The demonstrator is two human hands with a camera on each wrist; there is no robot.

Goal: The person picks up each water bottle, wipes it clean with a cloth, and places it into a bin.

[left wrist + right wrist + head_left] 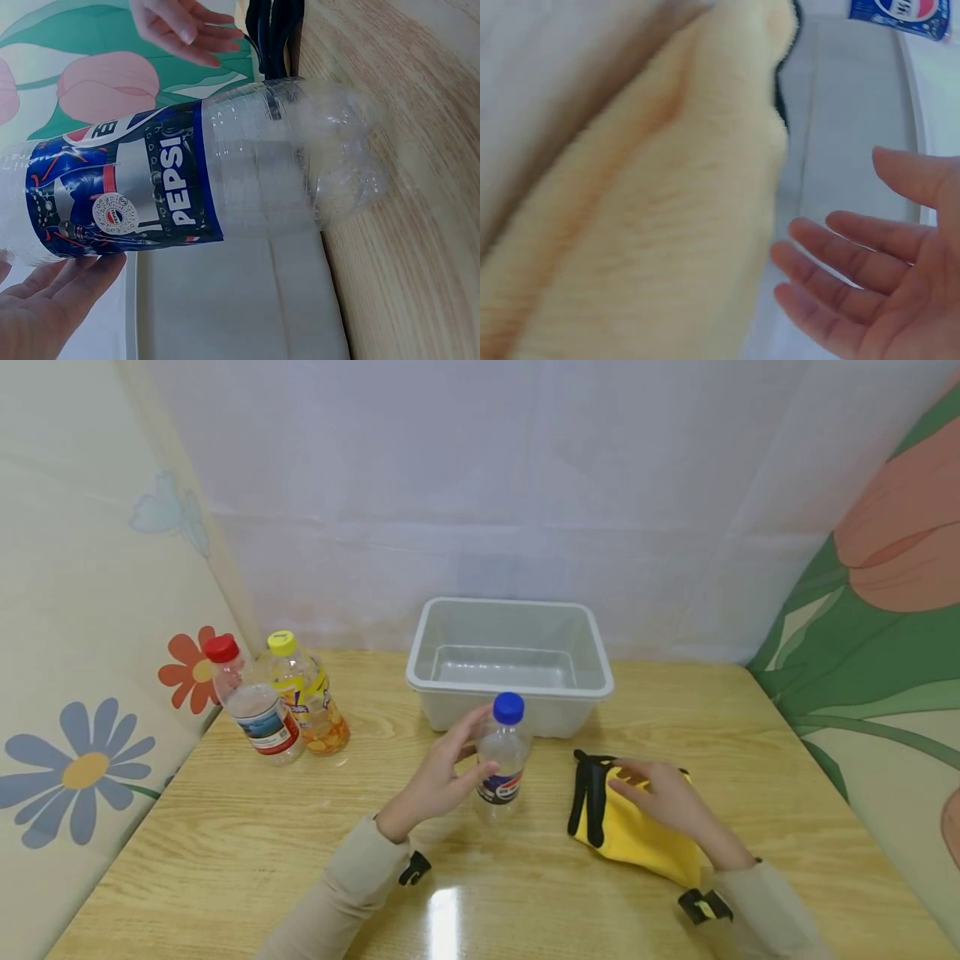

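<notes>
A clear Pepsi bottle (501, 760) with a blue cap and dark label stands upright in front of the grey bin. My left hand (442, 781) is beside it, thumb near the label and fingers extended toward its far side; in the left wrist view the left fingers (82, 289) lie against or just beside the bottle (247, 157). Over a folded yellow cloth with black edging (637, 839) hovers my right hand (667, 797). Its fingers (840, 259) are loosely spread in the right wrist view, apart from the fuzzy yellow cloth (667, 202), with nothing held.
The grey plastic bin (510, 685) sits at the back of the wooden table (225, 860), against a white curtain. At the left stand a red-capped bottle (262, 718) and a yellow-capped bottle (307, 693) with orange bits at its bottom. Flower-printed panels flank both sides.
</notes>
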